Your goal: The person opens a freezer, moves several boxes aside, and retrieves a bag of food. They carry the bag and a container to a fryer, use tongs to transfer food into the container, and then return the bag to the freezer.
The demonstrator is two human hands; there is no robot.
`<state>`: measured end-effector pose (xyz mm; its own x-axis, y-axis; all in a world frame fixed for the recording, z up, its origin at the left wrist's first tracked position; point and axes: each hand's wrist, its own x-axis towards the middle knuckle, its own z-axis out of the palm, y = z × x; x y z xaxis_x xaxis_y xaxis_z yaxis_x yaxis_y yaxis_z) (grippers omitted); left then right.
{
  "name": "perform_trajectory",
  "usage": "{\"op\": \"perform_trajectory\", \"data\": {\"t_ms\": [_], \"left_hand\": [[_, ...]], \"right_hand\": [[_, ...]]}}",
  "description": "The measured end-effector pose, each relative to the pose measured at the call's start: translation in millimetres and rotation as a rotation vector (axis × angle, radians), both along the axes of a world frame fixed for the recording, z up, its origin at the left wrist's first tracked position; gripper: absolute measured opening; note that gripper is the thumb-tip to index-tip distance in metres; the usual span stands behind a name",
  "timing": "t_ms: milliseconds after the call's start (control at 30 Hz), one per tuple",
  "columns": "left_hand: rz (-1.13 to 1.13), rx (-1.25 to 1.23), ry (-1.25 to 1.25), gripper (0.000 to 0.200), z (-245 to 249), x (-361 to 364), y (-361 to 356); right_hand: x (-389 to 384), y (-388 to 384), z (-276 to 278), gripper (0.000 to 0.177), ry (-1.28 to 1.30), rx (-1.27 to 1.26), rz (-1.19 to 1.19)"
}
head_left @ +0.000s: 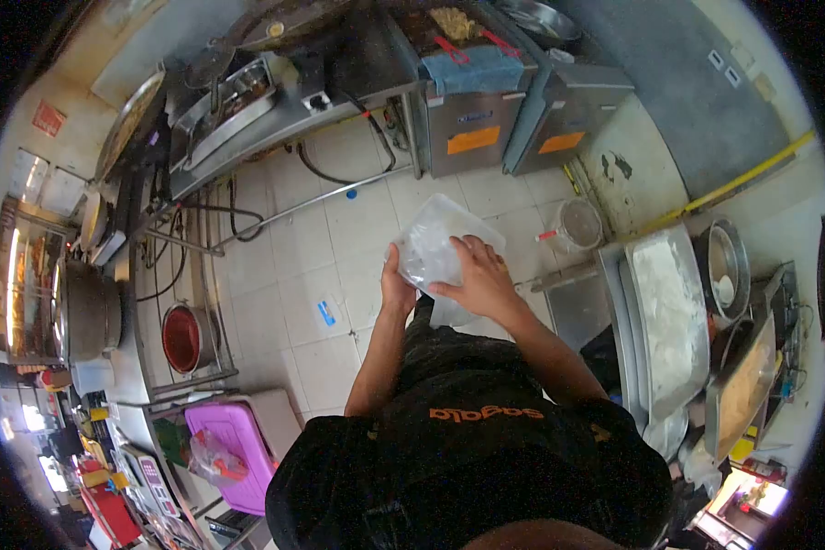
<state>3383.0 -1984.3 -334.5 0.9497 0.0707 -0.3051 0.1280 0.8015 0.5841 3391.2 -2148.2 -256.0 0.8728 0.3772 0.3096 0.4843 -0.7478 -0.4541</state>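
A translucent whitish plastic container or bag [445,234] is held in front of the body above the tiled floor. My left hand [398,284] grips its left edge, thumb up along the side. My right hand [481,280] lies over its right part, with the fingers curled on the upper surface. What is inside cannot be made out. The dark shirt with orange lettering is just below the hands.
A steel worktable [357,69] runs along the back, beside steel cabinets [475,128]. On the right stand a bucket [577,225] and a tray of white powder [666,321]. On the left are a red-lined pot [183,337] and a purple lid [229,449].
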Motion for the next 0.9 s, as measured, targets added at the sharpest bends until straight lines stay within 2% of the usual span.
{"op": "perform_trajectory", "data": {"t_ms": [67,167,267,367,500,533,633,700,767,900], "left_hand": [[0.014,0.018,-0.031,0.05,-1.8,40.1,13.6],[0.066,0.057,0.032,0.047,-5.7,102.1,36.2],[0.033,0.024,0.061,0.046,2.5,164.0,62.7],[0.043,0.03,0.0,0.048,-2.5,231.4,95.8],[0.079,0.098,0.01,0.05,2.7,305.8,139.0],[0.079,0.036,0.028,0.049,-11.4,317.3,155.3],[0.077,0.058,0.028,0.051,-2.1,352.6,178.6],[0.098,0.01,0.068,0.052,-9.5,376.1,194.7],[0.129,-0.01,0.081,0.053,-4.8,393.4,202.9],[0.163,-0.06,0.092,0.054,7.0,439.0,210.1]], "right_hand": [[40.6,16.8,-4.4,0.051,0.038,-0.106,-0.024],[120.1,32.5,-15.2,0.041,0.154,-0.14,0.044],[194.3,49.1,-11.4,0.026,0.225,-0.021,0.115],[276.9,64.5,-3.3,0.02,0.335,0.174,0.17],[367.9,84.1,19.6,0.018,0.469,0.365,0.105],[385.7,87.9,20.7,0.018,0.491,0.375,0.115],[462.5,98.6,-2.4,0.018,0.677,0.497,0.151],[512.0,107.1,1.1,0.019,0.596,0.425,0.156],[555.0,117.6,4.5,0.024,0.666,0.428,0.18],[641.2,137.5,-16.3,0.029,0.524,0.322,0.202]]}}
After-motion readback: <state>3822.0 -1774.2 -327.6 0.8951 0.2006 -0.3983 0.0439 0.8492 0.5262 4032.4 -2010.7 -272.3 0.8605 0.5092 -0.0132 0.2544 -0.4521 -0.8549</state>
